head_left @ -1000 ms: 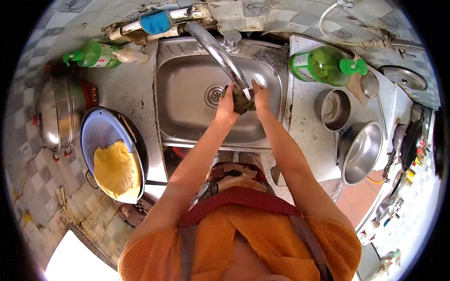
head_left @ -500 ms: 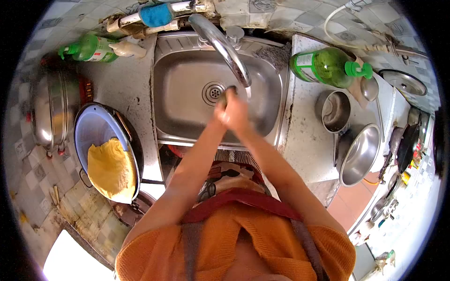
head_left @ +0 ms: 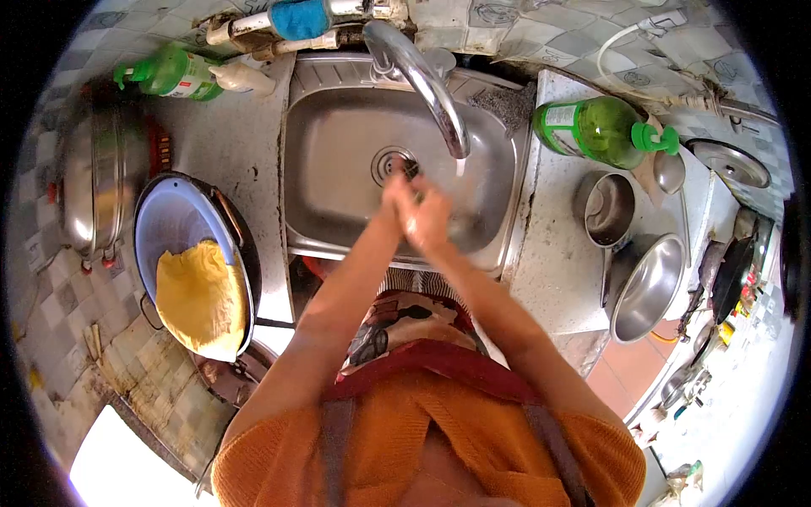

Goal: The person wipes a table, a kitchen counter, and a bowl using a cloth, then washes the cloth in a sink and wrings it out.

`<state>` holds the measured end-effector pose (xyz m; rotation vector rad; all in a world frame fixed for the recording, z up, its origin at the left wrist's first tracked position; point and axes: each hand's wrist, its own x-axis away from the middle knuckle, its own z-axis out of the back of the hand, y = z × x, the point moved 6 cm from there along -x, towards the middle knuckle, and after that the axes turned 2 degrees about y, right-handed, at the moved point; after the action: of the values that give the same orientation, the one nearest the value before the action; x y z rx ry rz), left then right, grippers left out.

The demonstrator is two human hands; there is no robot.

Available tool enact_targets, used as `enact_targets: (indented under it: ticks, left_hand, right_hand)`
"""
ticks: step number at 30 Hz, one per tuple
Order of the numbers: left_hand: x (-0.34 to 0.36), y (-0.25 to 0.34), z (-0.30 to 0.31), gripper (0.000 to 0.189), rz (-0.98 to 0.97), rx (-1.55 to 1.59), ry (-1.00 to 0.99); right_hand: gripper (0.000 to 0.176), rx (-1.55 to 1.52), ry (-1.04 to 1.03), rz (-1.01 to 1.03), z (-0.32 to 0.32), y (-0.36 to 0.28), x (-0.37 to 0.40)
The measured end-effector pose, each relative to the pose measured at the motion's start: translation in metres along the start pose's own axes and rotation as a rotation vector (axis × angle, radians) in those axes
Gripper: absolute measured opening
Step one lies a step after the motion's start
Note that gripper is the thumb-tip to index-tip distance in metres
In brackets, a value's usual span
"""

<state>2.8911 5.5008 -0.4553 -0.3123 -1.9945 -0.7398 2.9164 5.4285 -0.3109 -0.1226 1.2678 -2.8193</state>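
Note:
My left hand (head_left: pixel 394 201) and my right hand (head_left: pixel 425 216) are together over the near half of the steel sink (head_left: pixel 329 127). Both have curled fingers around a small dark object (head_left: pixel 410 168), whose end sticks out toward the drain (head_left: pixel 390 163). Blur and my fingers hide its kind. To the right of my hands, a thin stream of water (head_left: pixel 459 168) falls from the curved chrome faucet (head_left: pixel 427 84).
On the left counter stand a basin (head_left: pixel 173 221) with a yellow cloth (head_left: pixel 201 296) and a green bottle (head_left: pixel 173 74). To the right are a large green pump bottle (head_left: pixel 591 131), a small saucepan (head_left: pixel 605 209) and a steel bowl (head_left: pixel 649 287). A grey scouring pad (head_left: pixel 507 106) lies at the sink's back corner.
The whole view has shifted slightly. My hands, clasped tightly before, now show a small gap between them, and the dark object's end shows more clearly near the drain.

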Motion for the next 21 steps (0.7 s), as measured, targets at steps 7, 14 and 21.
enact_targets:
  ticks: [7,14,21]
  left_hand:
    - [0.065,0.048,-0.047,0.047,-0.108,0.094,0.199]
    - [0.064,-0.032,-0.037,0.051,-0.309,-0.292,-0.069]
    - [-0.013,-0.026,-0.009,0.052,0.321,0.35,-0.562]
  right_hand:
    - [0.023,-0.199,-0.09,-0.102,-0.055,0.132,-0.084]
    - [0.039,-0.728,0.089,-1.029,-0.012,0.129,-0.023]
    - [0.017,0.101,-0.182,0.19,-0.02,0.03,0.01]
